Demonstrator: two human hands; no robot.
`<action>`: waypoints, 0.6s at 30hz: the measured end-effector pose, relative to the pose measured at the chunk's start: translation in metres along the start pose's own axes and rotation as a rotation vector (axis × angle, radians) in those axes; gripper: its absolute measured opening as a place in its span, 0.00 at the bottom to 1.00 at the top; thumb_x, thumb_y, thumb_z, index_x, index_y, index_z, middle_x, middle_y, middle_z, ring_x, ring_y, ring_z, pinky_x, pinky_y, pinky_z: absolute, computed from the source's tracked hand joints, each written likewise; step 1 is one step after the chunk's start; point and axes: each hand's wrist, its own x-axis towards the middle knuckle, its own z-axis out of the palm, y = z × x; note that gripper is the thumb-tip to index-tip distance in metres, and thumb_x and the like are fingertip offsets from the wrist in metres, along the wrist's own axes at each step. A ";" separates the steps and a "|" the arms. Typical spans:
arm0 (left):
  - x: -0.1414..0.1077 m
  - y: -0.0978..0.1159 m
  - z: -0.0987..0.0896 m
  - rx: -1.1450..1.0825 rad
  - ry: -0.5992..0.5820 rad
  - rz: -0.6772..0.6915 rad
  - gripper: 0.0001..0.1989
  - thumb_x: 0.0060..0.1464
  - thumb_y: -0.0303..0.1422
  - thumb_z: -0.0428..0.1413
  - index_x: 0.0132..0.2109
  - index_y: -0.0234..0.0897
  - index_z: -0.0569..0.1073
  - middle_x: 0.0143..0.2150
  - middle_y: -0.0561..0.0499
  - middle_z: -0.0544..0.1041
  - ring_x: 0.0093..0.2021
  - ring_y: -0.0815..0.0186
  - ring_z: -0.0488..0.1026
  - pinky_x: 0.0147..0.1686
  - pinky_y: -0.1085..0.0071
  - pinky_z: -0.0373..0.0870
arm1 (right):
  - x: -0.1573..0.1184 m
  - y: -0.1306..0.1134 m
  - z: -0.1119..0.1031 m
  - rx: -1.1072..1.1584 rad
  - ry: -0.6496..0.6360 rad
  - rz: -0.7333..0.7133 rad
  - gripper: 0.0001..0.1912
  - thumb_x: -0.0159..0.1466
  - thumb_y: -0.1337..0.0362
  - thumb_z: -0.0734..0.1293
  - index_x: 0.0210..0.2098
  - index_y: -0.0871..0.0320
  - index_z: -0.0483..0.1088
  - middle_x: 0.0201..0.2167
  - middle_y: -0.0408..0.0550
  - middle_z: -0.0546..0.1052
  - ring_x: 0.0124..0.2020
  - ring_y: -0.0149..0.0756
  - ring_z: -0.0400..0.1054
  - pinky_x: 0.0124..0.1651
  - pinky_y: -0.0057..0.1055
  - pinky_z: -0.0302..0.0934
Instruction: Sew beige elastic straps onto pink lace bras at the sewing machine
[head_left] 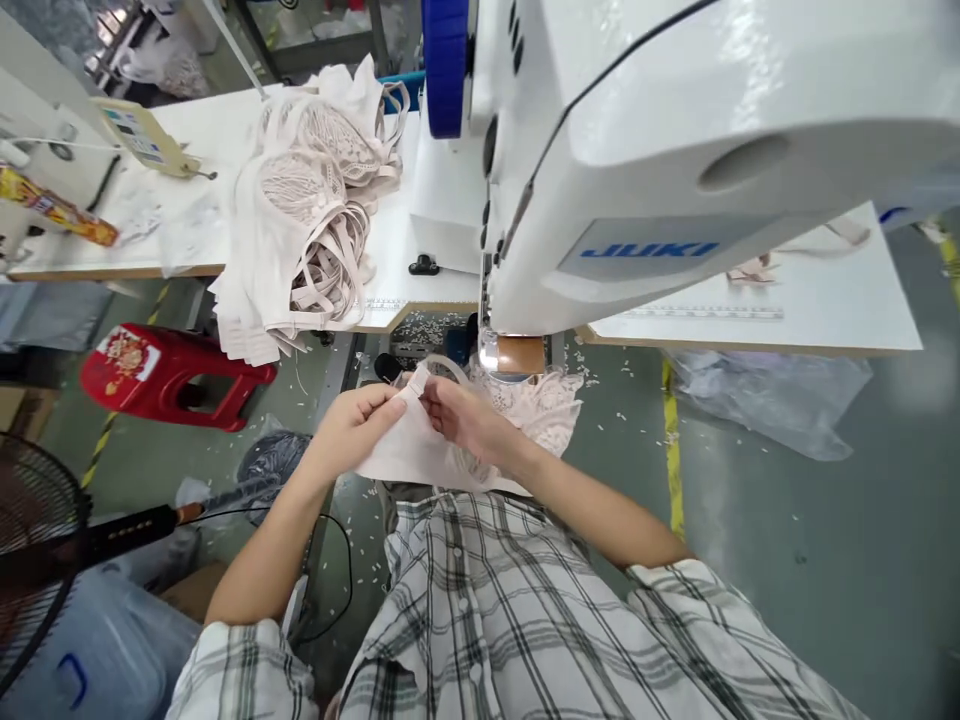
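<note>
A pale pink garment (409, 445) with lace and thin straps lies across my lap, below the head of a white sewing machine (645, 200). My left hand (356, 425) pinches the garment's edge between thumb and fingers. Close beside it, my right hand (469, 415) has its fingers curled at the same edge and strap; its fingertips are partly hidden. The garment's lace part (551, 410) spreads to the right, beneath the needle area.
A heap of similar garments (307, 200) hangs over the table edge (382, 318) at the left. Below stands a red stool (172, 375). A black fan (37, 550) is at the lower left. A plastic bag (772, 395) hangs under the right table.
</note>
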 end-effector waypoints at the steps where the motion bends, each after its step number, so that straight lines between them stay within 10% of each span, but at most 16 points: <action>1: 0.003 -0.006 -0.002 0.038 -0.042 0.000 0.20 0.61 0.47 0.52 0.38 0.36 0.78 0.29 0.51 0.77 0.28 0.67 0.70 0.26 0.74 0.65 | 0.007 0.005 0.000 0.086 0.029 0.046 0.24 0.67 0.42 0.61 0.44 0.56 0.71 0.34 0.46 0.76 0.32 0.31 0.70 0.35 0.29 0.68; 3: 0.012 -0.020 0.002 0.148 -0.052 0.021 0.18 0.62 0.46 0.52 0.38 0.37 0.78 0.31 0.51 0.77 0.30 0.65 0.71 0.30 0.72 0.67 | 0.012 0.017 -0.003 0.280 0.125 0.111 0.19 0.62 0.46 0.69 0.37 0.56 0.70 0.29 0.42 0.73 0.29 0.27 0.68 0.36 0.26 0.68; 6: 0.030 -0.043 0.026 0.279 0.229 0.032 0.13 0.60 0.41 0.53 0.39 0.37 0.76 0.37 0.47 0.78 0.38 0.62 0.73 0.38 0.69 0.69 | 0.006 0.035 -0.011 0.293 0.356 0.040 0.16 0.59 0.52 0.73 0.37 0.56 0.71 0.32 0.42 0.75 0.34 0.29 0.71 0.45 0.29 0.68; 13: 0.056 -0.057 0.101 -0.180 0.153 -0.011 0.23 0.62 0.50 0.49 0.39 0.35 0.77 0.35 0.48 0.79 0.36 0.64 0.74 0.37 0.70 0.71 | -0.018 0.067 -0.035 -0.665 0.465 -0.280 0.11 0.66 0.57 0.65 0.35 0.55 0.76 0.40 0.51 0.78 0.45 0.42 0.72 0.49 0.40 0.66; 18: 0.049 -0.035 0.107 -0.144 0.244 0.061 0.17 0.63 0.44 0.52 0.41 0.35 0.78 0.33 0.50 0.77 0.35 0.66 0.71 0.36 0.73 0.67 | -0.041 0.059 -0.054 -0.839 0.495 -0.427 0.13 0.66 0.56 0.66 0.42 0.57 0.77 0.38 0.51 0.77 0.36 0.37 0.72 0.42 0.36 0.69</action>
